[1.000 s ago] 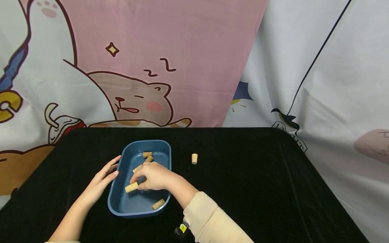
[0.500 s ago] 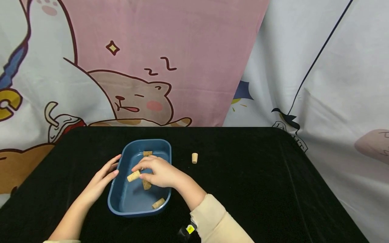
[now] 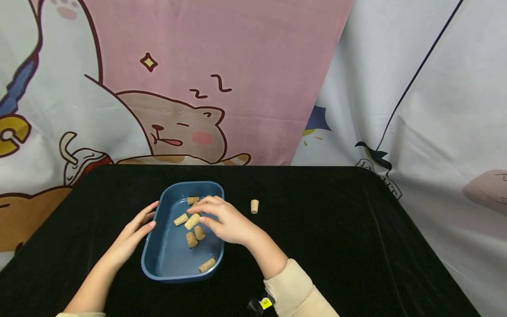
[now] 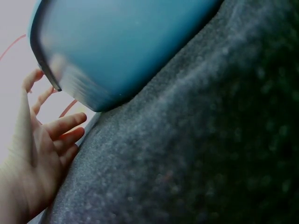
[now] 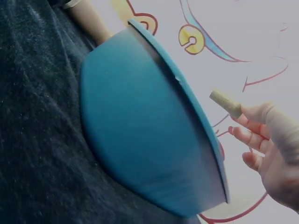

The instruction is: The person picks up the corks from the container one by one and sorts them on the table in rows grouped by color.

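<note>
A blue plastic tub point(image 3: 170, 260) sits on the black cloth, with several corks lying in it, among them a pale cork point(image 3: 181, 219), a darker cork point(image 3: 192, 240) and one in the near right corner point(image 3: 207, 265). Above them my right hand point(image 3: 229, 223) pinches a cork point(image 3: 192, 222) between thumb and fingertips; the right wrist view shows this cork point(image 5: 226, 103) raised above the rim. At the tub's left side my left hand point(image 3: 128, 237) touches the rim with its fingers loosely extended. My right fingers partly hide another cork at the back.
A single cork point(image 3: 255, 206) stands on the black cloth point(image 3: 336, 237) to the right of the tub. Behind the table hangs a printed cartoon curtain point(image 3: 261, 88).
My right hand has lifted the cork and moved back and right over the tub, uncovering darker corks below. My left hand keeps its place at the rim.
</note>
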A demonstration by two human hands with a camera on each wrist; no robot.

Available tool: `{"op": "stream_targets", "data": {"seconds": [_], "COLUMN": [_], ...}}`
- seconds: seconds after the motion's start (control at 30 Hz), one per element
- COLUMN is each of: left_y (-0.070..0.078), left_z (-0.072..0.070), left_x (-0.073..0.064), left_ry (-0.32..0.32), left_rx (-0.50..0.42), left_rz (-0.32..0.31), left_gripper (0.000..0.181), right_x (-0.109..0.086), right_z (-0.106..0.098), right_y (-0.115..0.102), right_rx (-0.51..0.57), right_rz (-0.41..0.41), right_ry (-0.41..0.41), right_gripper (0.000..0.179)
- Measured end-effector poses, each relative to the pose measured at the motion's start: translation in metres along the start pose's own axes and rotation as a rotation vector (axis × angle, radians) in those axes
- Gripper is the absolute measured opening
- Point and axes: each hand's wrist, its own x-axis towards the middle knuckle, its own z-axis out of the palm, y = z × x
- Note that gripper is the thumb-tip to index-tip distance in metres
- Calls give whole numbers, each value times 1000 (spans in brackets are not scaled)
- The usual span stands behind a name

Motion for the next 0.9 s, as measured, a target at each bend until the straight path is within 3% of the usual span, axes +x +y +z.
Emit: {"op": "stream_targets", "data": {"seconds": [0.33, 0.63, 0.9], "left_y": [4, 4, 0], "left_z": [1, 0, -1], "left_x": [-1, -2, 0], "left_ry": [-4, 4, 1], "left_rx": [-12, -9, -6], "left_rz": [10, 6, -3], "left_gripper": [53, 54, 54], "right_x": [-20, -32, -43], "right_z": [-19, -34, -50], "right_y": [0, 8, 19], "right_rx": [32, 76, 66], "right_rz": [29, -4, 67], "right_ry": [160, 334, 433], "right_gripper": [32, 23, 20]}}
